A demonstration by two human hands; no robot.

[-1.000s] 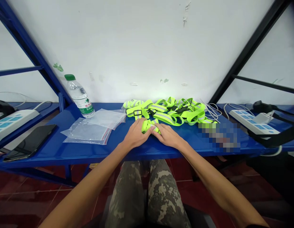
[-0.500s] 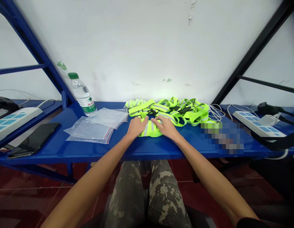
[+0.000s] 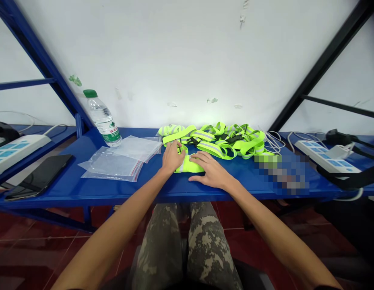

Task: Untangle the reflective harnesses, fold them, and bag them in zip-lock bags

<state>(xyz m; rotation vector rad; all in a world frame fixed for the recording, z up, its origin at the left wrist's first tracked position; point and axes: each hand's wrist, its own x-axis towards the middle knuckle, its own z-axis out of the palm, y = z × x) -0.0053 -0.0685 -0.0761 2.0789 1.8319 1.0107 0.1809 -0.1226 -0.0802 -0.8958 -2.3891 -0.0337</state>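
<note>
A folded bundle of neon-yellow reflective strap [image 3: 190, 165] lies on the blue table in front of me. My left hand [image 3: 172, 157] is closed around its left end, fingertips partly hidden. Over the right end, my right hand [image 3: 211, 170] is open, with fingers stretched out touching the top and the thumb apart near the table. Just behind is a loose heap of similar reflective straps [image 3: 250, 143] with grey stripes and black buckles. A rolled one in a clear bag [image 3: 171, 129] sits at the heap's left.
Clear zip bags [image 3: 114, 163] lie left of my hands, in front of a water bottle [image 3: 102, 119]. A phone [image 3: 38, 177] rests farther left. Power strips [image 3: 322, 157] and white cables [image 3: 274, 143] are at the sides. A pixelated patch covers something at right.
My right hand has loosened its grip, moved slightly right and nearer me, and spread its fingers. My left hand has shifted its fingers on the bundle's left end.
</note>
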